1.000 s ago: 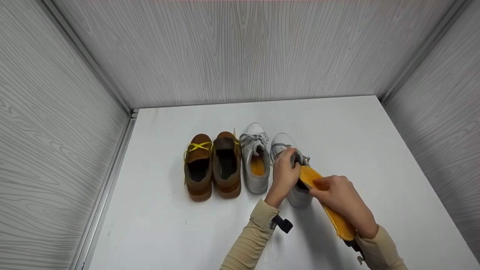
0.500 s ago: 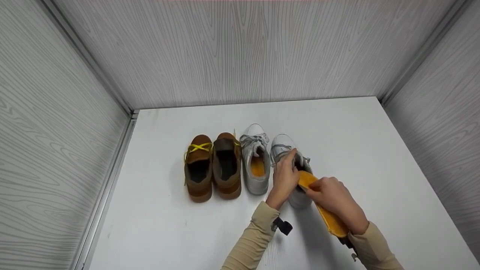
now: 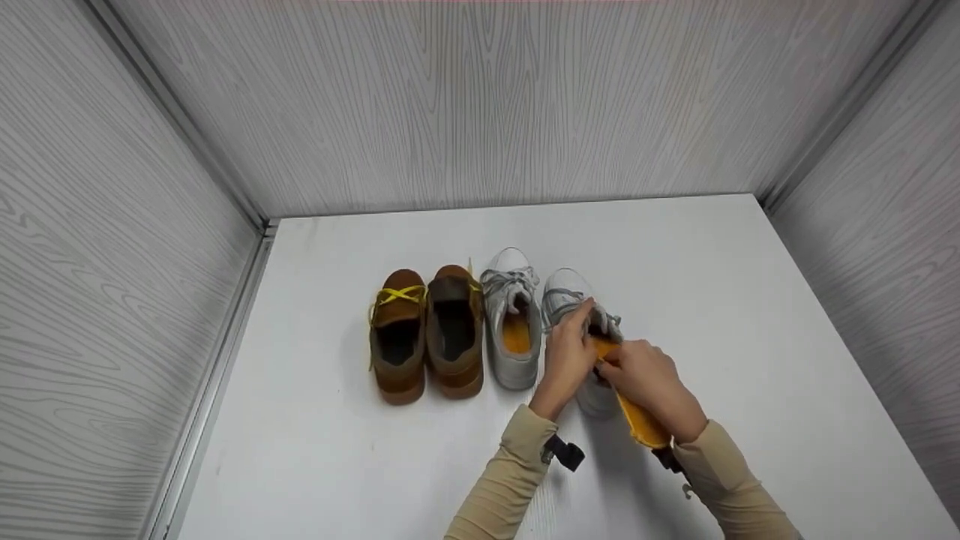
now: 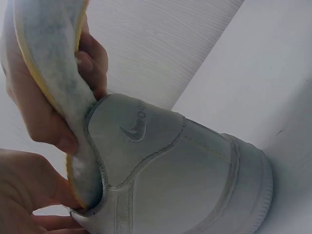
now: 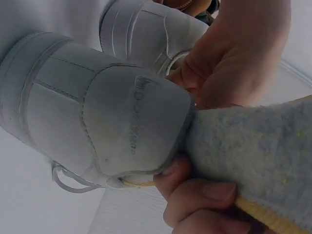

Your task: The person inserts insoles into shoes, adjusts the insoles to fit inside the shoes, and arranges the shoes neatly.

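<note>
Toe pointing away, a white sneaker [image 3: 568, 283] with grey laces stands at the right end of a row of shoes. My left hand [image 3: 567, 361] grips the left side of its collar. With my right hand [image 3: 646, 376] I pinch a yellow insole [image 3: 642, 421], its front end down inside the shoe opening. In the left wrist view the insole [image 4: 56, 48] shows a fuzzy grey underside with a yellow edge and bends upward out of the collar. The right wrist view has the sneaker's heel [image 5: 131, 117] close up, fingers [image 5: 204, 195] curled at the insole's edge.
Left of the held sneaker stands its mate [image 3: 512, 367], a yellow insole [image 3: 516, 333] lying inside. Beside it are two brown shoes, one [image 3: 455, 375] with its tongue folded open, the other [image 3: 399, 375] with yellow laces. Grey wood-grain panels [image 3: 480, 112] border the white table [image 3: 315, 450].
My right hand has moved left and forward, pushing the insole deeper into the sneaker; less of it sticks out. My left hand has stayed at the collar.
</note>
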`<state>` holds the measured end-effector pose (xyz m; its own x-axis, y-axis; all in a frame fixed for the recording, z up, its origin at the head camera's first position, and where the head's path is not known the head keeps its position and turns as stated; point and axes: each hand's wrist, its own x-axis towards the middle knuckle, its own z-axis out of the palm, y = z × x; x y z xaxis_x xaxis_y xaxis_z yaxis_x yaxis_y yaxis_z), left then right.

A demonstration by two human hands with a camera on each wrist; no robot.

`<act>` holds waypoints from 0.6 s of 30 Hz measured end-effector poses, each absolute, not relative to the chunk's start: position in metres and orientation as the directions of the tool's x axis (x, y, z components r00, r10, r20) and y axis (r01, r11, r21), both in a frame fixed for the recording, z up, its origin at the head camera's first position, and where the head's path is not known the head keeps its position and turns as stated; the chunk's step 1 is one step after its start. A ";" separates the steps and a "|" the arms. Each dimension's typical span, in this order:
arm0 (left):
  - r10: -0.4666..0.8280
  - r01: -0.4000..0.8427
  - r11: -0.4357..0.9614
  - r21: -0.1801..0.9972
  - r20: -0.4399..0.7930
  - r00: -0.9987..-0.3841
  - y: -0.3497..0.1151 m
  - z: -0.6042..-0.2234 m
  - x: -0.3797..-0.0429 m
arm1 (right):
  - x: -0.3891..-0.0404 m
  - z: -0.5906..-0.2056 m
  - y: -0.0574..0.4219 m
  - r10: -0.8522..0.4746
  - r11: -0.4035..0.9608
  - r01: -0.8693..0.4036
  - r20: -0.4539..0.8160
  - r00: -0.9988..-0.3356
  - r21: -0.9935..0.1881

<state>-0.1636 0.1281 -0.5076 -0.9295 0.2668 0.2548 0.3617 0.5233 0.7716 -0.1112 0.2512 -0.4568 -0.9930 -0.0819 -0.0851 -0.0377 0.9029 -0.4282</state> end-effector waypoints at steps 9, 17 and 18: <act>0.271 0.354 0.556 0.752 0.238 -0.933 0.128 -0.508 -0.164 | -0.135 -0.483 0.245 -0.053 0.937 -0.044 -0.015 -0.998 -0.345; 0.253 0.398 0.550 0.734 0.307 -0.917 0.129 -0.512 -0.164 | -0.108 -0.465 0.236 -0.006 0.966 0.006 -0.048 -0.999 -0.258; 0.250 0.401 0.548 0.734 0.314 -0.916 0.129 -0.512 -0.164 | -0.104 -0.461 0.235 -0.011 0.971 0.002 -0.053 -0.999 -0.238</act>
